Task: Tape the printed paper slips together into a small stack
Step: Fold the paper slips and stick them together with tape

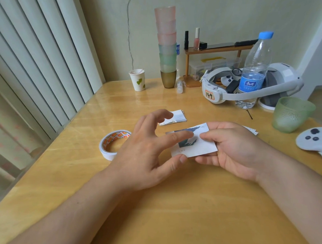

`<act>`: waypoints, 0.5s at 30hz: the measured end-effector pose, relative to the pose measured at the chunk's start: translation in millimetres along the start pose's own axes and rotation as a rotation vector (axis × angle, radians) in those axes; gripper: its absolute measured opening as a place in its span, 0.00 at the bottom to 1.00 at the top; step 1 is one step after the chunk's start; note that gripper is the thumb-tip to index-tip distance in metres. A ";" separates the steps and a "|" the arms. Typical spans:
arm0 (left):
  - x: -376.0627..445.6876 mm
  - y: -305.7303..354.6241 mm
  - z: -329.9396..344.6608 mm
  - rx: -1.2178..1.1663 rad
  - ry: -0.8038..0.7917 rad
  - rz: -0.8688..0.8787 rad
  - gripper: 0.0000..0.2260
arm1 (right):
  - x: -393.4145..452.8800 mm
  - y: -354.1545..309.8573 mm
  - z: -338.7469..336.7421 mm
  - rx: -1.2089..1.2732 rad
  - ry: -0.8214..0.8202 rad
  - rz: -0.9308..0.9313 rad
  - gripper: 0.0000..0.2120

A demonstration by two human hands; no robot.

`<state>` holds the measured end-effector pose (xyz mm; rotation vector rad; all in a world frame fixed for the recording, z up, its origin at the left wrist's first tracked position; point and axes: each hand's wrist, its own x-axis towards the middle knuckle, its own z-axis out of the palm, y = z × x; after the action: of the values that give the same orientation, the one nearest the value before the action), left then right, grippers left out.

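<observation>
Head view: over the middle of the wooden table [177, 203], my right hand [236, 152] holds a printed paper slip [199, 146], thumb on its face and fingers curled beneath, while my left hand [145, 155] reaches in with its fingers spread. The left forefinger lies straight across the slip's dark printed patch and the left thumb touches the slip's near-left corner; the other left fingers hang loosely curved above the table, gripping nothing. I judge this as the smoothing or aligning step: a slip being readied for joining. I cannot tell whether tape is already on it.

The roll of tape [114, 143] lies flat on the table just left of my left hand, toward the left edge. A small pile of slips [174, 118] rests beyond the hands, nearer the table's middle, and another slip [251, 130] peeks out behind my right hand.

Next, I reckon, the held slip must be squared onto the pile, or the left hand must fetch tape from the roll.
</observation>
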<state>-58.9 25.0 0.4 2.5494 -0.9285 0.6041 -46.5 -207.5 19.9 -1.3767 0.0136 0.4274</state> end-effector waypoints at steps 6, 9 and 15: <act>1.9 2.3 -3.1 0.081 -0.023 0.048 0.20 | 0.1 -0.1 0.1 0.010 0.028 0.014 0.12; 4.0 2.8 -2.2 0.140 -0.022 0.100 0.21 | 0.3 -0.7 -0.4 0.019 0.044 0.025 0.12; 8.0 6.9 2.2 0.196 -0.011 0.136 0.19 | -1.8 -0.3 1.5 0.095 0.007 0.047 0.11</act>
<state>-57.4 14.9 3.8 2.6783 -1.1027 0.7551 -48.5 -206.7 21.0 -1.2864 0.0717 0.4559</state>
